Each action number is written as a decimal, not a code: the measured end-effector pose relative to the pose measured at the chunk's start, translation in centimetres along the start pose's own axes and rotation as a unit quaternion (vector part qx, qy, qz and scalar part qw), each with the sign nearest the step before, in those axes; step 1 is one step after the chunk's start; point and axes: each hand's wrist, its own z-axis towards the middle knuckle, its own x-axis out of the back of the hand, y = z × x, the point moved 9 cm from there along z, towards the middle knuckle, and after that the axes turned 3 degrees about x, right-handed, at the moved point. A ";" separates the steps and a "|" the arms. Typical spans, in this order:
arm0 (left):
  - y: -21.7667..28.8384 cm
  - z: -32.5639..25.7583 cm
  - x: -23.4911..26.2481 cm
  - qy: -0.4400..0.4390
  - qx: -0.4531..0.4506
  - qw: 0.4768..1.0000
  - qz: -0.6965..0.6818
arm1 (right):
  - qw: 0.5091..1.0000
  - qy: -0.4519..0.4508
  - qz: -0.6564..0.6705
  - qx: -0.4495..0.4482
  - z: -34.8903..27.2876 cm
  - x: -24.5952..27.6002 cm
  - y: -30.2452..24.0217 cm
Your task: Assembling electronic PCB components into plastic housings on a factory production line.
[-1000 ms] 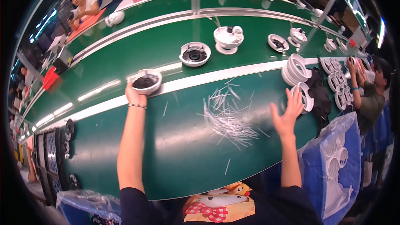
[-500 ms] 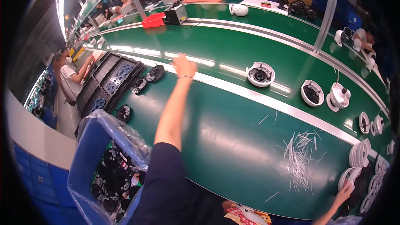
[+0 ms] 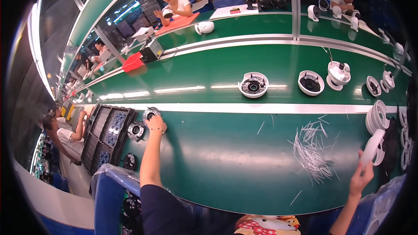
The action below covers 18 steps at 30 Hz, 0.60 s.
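Observation:
My left hand [image 3: 156,124] is at the far left of the table, its fingers closing on the edge of a round black plastic part [image 3: 151,112] with a light ring in its centre. The hand covers the part's lower side. A similar round part [image 3: 136,130] lies just beside it, and a darker one [image 3: 129,161] sits nearer me. On the far right, my right hand [image 3: 361,177] grips a white curved plastic ring [image 3: 372,147], held tilted and seen nearly edge-on. Right behind it stand stacked white rings [image 3: 377,117].
Thin white strips [image 3: 314,152] lie piled on the green table [image 3: 226,161]. Black trays [image 3: 109,130] stand at left, above a plastic-lined blue bin [image 3: 109,200]. White housings [image 3: 254,85] sit on the green belt [image 3: 196,74] beyond a pale rail. Co-workers sit beyond and at left.
My left hand has come back from over the belt to the round black part. My right hand has lifted a white ring from beside the stack. The view has turned right.

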 end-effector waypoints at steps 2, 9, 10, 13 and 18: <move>3.6 -1.2 2.8 0.012 -0.061 0.998 -0.015 | 0.997 -0.061 -0.006 0.055 -0.7 -1.6 -5.0; 8.8 -3.3 9.1 0.099 -0.188 0.960 -0.183 | 0.901 -0.250 0.265 0.237 -4.8 -9.9 -19.3; 9.1 -3.4 8.6 0.054 -0.185 0.969 -0.153 | 0.885 -0.279 0.278 0.250 -5.9 -10.8 -20.1; 10.9 -5.0 4.3 -0.215 -0.183 0.944 -0.170 | 0.867 -0.312 0.291 0.256 -8.5 -12.3 -20.7; 14.0 -7.8 4.3 -0.300 -0.283 0.871 -0.267 | 0.857 -0.369 0.275 0.232 -9.9 -14.0 -19.9</move>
